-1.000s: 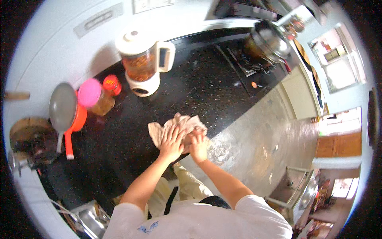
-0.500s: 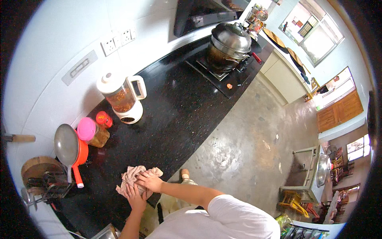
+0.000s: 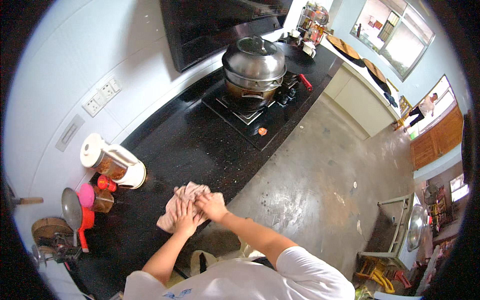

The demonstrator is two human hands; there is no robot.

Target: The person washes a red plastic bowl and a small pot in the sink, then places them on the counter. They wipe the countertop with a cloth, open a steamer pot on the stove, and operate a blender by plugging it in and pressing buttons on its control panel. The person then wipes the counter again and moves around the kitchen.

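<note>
A pale pink cloth (image 3: 172, 210) lies bunched on the black countertop near its front edge. My left hand (image 3: 186, 216) presses down on it from the near side, fingers spread a little and gripping the fabric. Beside it, my right hand (image 3: 212, 204) grips the cloth's right part, its fingers bent over the folds. Some fingertips sink into the fabric and are hard to make out. Left of the cloth stand a white blender (image 3: 117, 165) with brown contents, a small red jar (image 3: 106, 183) and a jar with a pink lid (image 3: 87, 195).
A large lidded steel steamer pot (image 3: 252, 65) sits on the black stove (image 3: 240, 125), under a dark range hood (image 3: 220, 30). A grey pan (image 3: 71, 207) and a red-handled pan (image 3: 86, 222) stand at the left wall. Another person (image 3: 425, 109) is far off near the doorway.
My hands and the cloth have slid along the counter, forward and right toward the stove. The view has shifted with my body, and the stove looks nearer.
</note>
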